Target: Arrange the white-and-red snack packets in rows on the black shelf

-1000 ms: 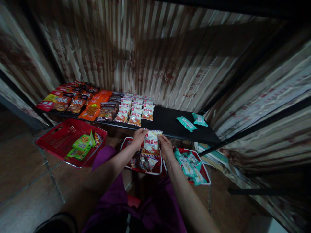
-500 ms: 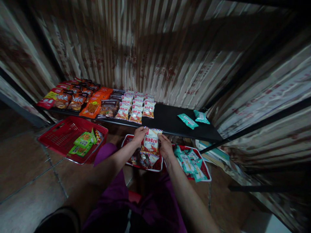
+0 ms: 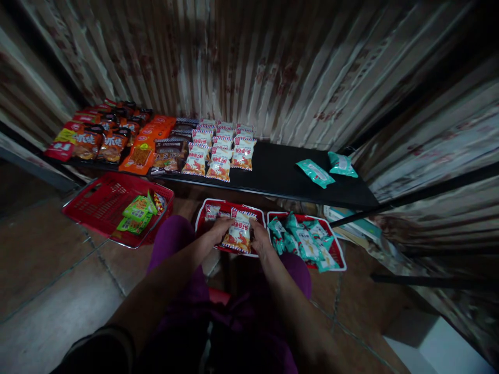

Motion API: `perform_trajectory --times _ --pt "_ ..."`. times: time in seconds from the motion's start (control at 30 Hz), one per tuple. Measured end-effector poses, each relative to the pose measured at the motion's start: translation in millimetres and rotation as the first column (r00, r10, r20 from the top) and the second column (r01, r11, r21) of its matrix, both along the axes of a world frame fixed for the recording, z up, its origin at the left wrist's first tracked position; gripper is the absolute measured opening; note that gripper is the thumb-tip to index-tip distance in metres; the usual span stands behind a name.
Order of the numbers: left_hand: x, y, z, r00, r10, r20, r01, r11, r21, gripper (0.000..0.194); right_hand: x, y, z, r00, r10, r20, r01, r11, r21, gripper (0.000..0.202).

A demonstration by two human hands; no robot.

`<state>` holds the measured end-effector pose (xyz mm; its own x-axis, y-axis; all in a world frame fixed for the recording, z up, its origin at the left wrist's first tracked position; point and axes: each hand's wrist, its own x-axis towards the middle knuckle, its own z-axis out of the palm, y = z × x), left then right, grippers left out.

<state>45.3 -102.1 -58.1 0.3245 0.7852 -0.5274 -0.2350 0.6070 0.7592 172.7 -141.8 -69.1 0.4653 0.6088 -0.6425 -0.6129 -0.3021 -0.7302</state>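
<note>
Between both my hands is a white snack bag (image 3: 239, 231) with red lettering, a striped edge and an orange picture. My left hand (image 3: 220, 229) grips its left side, and my right hand (image 3: 260, 237) its right side. The bag is over the red middle basket (image 3: 262, 212) with a white rim, where more snack bags (image 3: 212, 212) partly show. Rows of matching white bags (image 3: 219, 163) stand on the black shelf (image 3: 268, 174) just beyond. Whether the held bag touches the contents of the basket, I cannot tell.
Left on the shelf are brown bags (image 3: 168, 156), orange bags (image 3: 138, 157) and red bags (image 3: 62, 141). Teal packets (image 3: 315, 173) lie at its right. A red basket (image 3: 91, 200) holds green packets (image 3: 136, 214); another basket (image 3: 342, 259) holds teal packets (image 3: 306, 244). Dark posts (image 3: 421, 193) flank the shelf.
The camera view has shifted. Both hands have drawn the snack bag back from the shelf's front edge and lowered it over the middle basket.
</note>
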Motion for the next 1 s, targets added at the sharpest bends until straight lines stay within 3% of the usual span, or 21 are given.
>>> perform_trajectory --times 0.1,0.17,0.33,0.43,0.53,0.73,1.0 --pt "2.9 5.8 2.0 0.997 -0.059 -0.046 0.056 0.996 -0.066 0.020 6.1 3.7 0.4 0.999 -0.011 0.034 0.009 0.998 0.059 0.023" --pt "4.3 12.6 10.4 0.998 -0.053 -0.043 0.051 0.998 -0.039 0.019 11.1 11.6 8.1 0.998 -0.034 0.055 0.027 0.991 0.131 0.024" --pt "7.2 31.9 52.3 0.998 -0.023 0.050 0.014 0.985 0.175 0.020 19.0 39.6 55.0 0.977 -0.145 0.157 0.106 0.966 0.235 0.029" --pt "8.1 38.5 77.3 0.993 -0.021 0.118 -0.013 0.960 0.279 0.028 16.1 46.9 86.0 0.965 -0.141 0.223 0.075 0.957 0.281 0.026" --pt "9.6 38.0 91.7 0.985 0.059 0.164 -0.107 0.949 0.297 0.030 8.8 42.6 104.7 0.962 -0.087 0.260 -0.002 0.946 0.324 0.025" --pt "12.0 23.0 101.8 0.958 0.241 0.155 -0.272 0.936 0.222 0.025 -1.2 26.9 114.6 0.959 0.033 0.280 -0.134 0.927 0.351 0.029" --pt "13.3 7.8 113.4 0.933 0.280 0.226 -0.314 0.940 0.132 0.022 -8.1 20.0 125.2 0.965 -0.044 0.260 -0.058 0.926 0.372 0.026"
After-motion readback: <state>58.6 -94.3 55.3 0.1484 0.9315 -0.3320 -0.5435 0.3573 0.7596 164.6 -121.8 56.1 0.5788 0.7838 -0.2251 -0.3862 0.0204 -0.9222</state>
